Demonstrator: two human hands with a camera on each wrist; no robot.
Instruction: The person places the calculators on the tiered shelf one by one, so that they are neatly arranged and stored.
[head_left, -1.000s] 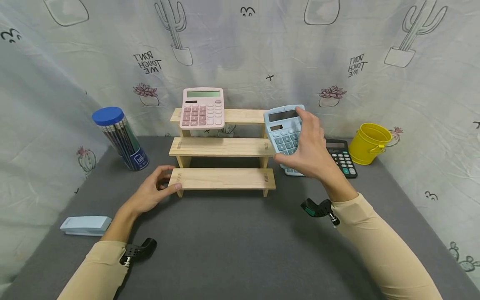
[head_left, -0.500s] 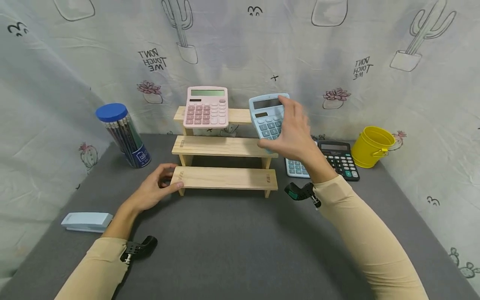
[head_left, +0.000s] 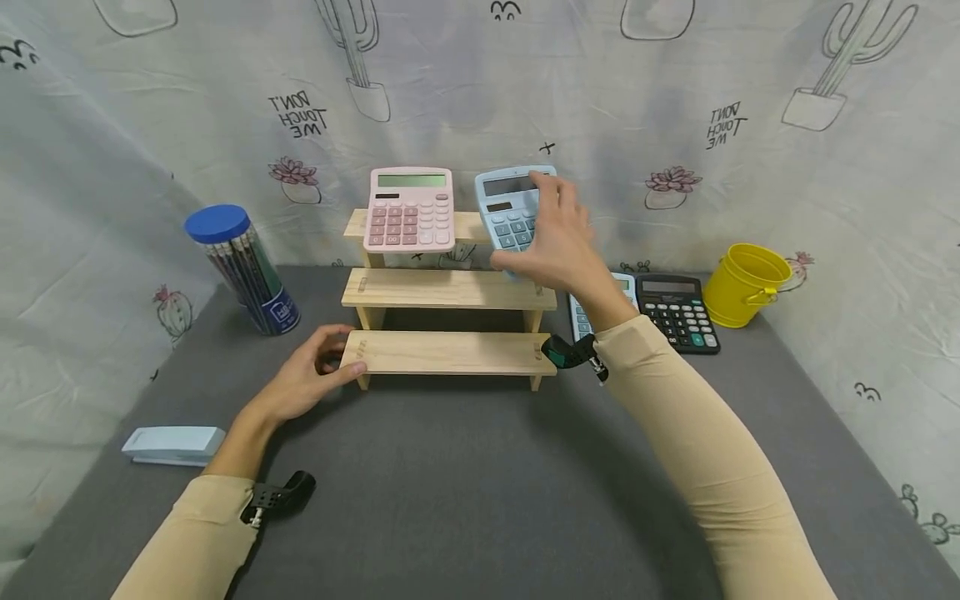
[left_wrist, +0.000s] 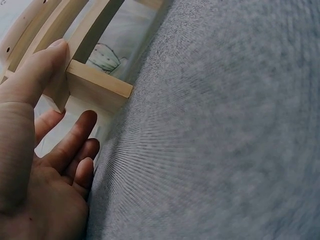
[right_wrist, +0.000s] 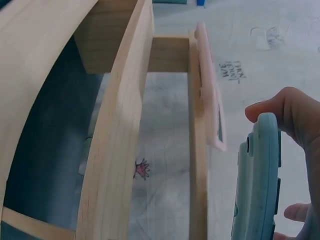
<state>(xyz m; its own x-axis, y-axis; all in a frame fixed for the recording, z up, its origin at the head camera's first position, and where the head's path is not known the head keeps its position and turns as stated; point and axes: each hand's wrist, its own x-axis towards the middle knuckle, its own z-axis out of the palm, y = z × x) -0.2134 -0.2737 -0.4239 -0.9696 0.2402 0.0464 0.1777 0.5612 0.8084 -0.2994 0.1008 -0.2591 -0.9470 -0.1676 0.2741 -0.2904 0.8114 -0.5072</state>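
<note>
A light blue calculator [head_left: 504, 204] is in my right hand [head_left: 558, 242], which grips it by its long edges, thumb at the lower part and fingers near the top right. It tilts back in front of the right part of the top tier of a three-tier wooden shelf [head_left: 450, 354]. The right wrist view shows that calculator [right_wrist: 257, 185] edge-on, apart from the top board. A pink calculator [head_left: 410, 208] leans on the top tier's left side. My left hand [head_left: 303, 379] pinches the left end of the lowest tier, thumb on top and some fingertips hidden behind it.
Right of the shelf lie a second blue calculator [head_left: 581, 321], partly behind my right arm, and a black calculator [head_left: 678, 312]. A yellow bucket [head_left: 742, 283] stands beyond them. At left are a blue-lidded pencil tub [head_left: 243, 271] and a light blue stapler [head_left: 174, 445].
My right hand has carried the blue calculator left and up from beside the shelf to the top tier, uncovering the second blue calculator. My left hand has stayed on the shelf.
</note>
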